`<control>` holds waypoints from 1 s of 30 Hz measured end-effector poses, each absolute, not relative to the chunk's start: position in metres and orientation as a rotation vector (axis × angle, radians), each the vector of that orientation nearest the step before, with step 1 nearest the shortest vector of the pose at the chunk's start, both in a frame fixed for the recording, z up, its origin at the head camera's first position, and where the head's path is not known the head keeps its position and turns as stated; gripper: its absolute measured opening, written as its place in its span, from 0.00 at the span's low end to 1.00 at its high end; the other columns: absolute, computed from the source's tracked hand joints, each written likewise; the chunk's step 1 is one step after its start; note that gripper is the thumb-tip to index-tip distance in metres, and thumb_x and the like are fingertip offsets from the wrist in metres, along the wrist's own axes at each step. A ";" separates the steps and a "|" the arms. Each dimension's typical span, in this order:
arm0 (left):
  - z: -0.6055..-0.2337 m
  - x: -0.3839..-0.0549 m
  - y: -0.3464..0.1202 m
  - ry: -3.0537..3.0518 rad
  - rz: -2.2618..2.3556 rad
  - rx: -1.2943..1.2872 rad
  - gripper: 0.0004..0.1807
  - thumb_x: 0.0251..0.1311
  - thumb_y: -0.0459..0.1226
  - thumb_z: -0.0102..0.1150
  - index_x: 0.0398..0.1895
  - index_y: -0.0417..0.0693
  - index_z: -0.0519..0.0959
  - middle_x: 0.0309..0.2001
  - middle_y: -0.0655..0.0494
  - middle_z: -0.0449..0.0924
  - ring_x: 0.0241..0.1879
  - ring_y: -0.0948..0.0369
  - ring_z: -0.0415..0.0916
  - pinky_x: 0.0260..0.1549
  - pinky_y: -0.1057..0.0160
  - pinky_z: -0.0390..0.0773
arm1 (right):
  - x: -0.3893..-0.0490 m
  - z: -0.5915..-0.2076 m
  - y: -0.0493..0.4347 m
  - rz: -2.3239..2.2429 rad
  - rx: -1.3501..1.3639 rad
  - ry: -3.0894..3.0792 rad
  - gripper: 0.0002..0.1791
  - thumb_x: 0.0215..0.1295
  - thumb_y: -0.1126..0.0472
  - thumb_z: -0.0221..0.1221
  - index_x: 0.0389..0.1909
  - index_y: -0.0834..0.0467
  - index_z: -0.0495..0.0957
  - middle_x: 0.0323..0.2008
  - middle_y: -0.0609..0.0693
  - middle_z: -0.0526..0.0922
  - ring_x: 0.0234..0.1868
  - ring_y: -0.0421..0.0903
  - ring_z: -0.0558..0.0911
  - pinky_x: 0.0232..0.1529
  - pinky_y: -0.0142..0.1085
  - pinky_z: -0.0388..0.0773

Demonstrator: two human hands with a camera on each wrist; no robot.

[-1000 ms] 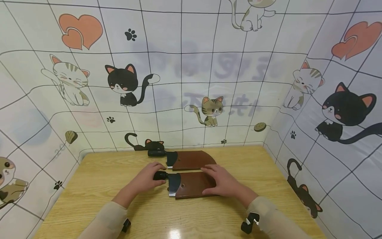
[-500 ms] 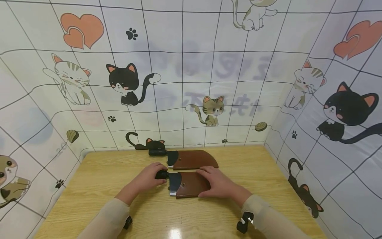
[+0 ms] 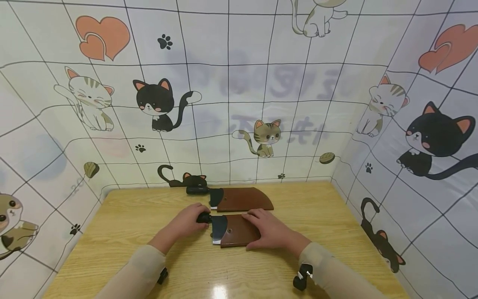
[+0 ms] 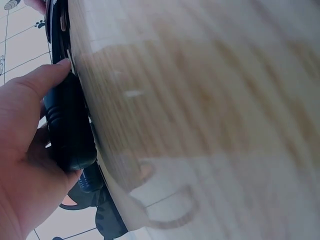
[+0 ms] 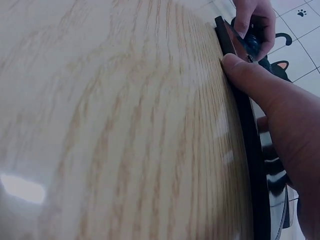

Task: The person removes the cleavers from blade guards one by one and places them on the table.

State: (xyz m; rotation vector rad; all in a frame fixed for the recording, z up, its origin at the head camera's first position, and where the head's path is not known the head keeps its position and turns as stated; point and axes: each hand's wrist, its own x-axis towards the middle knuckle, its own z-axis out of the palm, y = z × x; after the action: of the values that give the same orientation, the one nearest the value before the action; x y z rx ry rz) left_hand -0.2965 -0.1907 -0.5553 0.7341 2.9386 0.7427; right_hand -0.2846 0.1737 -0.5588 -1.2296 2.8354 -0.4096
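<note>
Grips the black handle (image 4: 72, 125) of the near knife (image 3: 219, 228), at lower centre of the head view, with the left hand (image 3: 186, 221), clasping it between thumb and fingers. Holds the brown sheath (image 3: 240, 233), further right, by its right end, between spread thumb and fingers of the right hand (image 3: 270, 230). Just above in the frame, has a second sheathed knife (image 3: 244, 199) lying on the wooden table (image 3: 198, 265), with its handle to the left.
</note>
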 end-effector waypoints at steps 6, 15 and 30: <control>-0.554 -0.296 -0.188 2.953 0.715 0.708 0.17 0.65 0.38 0.81 0.55 0.51 0.86 0.47 0.60 0.81 0.49 0.57 0.80 0.56 0.45 0.82 | -0.288 -0.565 0.173 -0.408 -1.251 2.849 0.60 0.59 0.19 0.70 0.85 0.46 0.67 0.69 0.44 0.72 0.68 0.44 0.70 0.69 0.45 0.76; -0.548 -0.298 -0.189 2.971 0.689 0.714 0.16 0.64 0.40 0.81 0.51 0.55 0.87 0.46 0.62 0.81 0.48 0.58 0.81 0.54 0.47 0.83 | -0.289 -0.556 0.173 -0.450 -1.286 2.870 0.59 0.56 0.22 0.74 0.83 0.46 0.69 0.66 0.44 0.72 0.67 0.44 0.70 0.68 0.46 0.76; -0.527 -0.301 -0.203 2.986 0.891 0.876 0.17 0.61 0.42 0.80 0.53 0.63 0.87 0.49 0.66 0.83 0.44 0.61 0.79 0.47 0.51 0.82 | -0.287 -0.519 0.182 -0.511 -1.366 2.886 0.57 0.58 0.24 0.75 0.83 0.47 0.70 0.68 0.46 0.72 0.68 0.45 0.70 0.66 0.47 0.77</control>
State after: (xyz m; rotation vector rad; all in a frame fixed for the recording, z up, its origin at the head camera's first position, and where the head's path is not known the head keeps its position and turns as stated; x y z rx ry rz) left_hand -0.3015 -0.2028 -0.5275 0.8759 2.9860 0.8912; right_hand -0.2872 0.1820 -0.5190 -1.3660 2.8861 -0.5113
